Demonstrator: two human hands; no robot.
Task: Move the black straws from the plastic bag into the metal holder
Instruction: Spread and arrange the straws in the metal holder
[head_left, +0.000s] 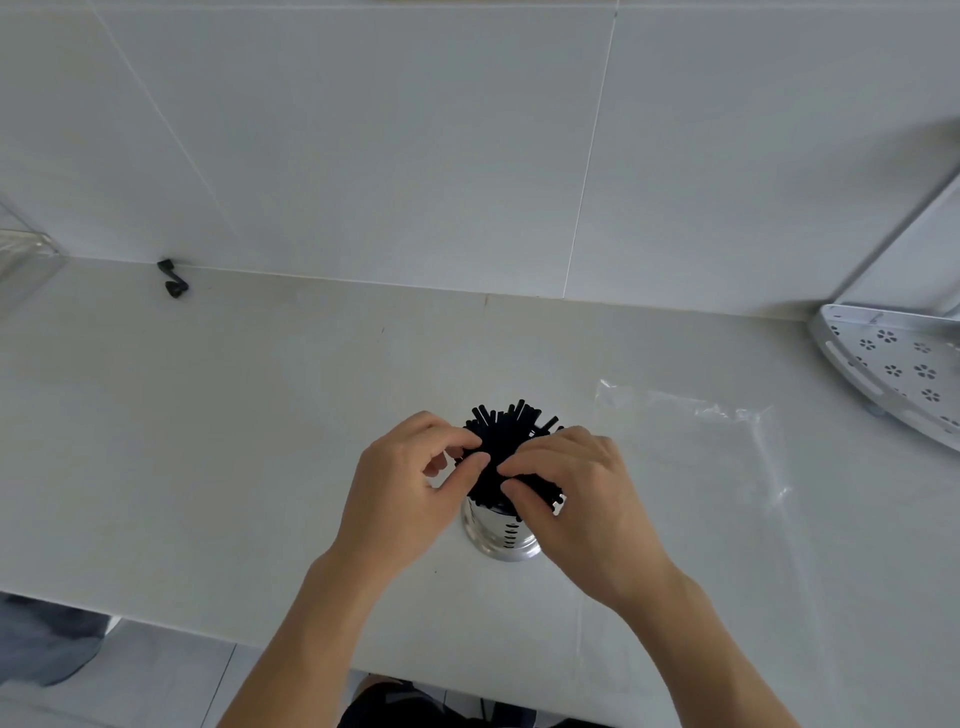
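Note:
A bundle of black straws (506, 431) stands fanned out in a shiny perforated metal holder (496, 535) at the middle of the white counter. My left hand (402, 488) pinches the straws from the left with thumb and fingers. From the right, my right hand (576, 493) grips the same bundle just above the holder's rim. The clear plastic bag (696, 441) lies flat on the counter to the right of the holder, and no straws show in it.
A perforated metal corner shelf (893, 364) sits at the far right. A small black twisted tie (174, 280) lies by the tiled wall at the back left. A clear container (26, 254) stands at the left edge. The counter's front edge runs below my forearms.

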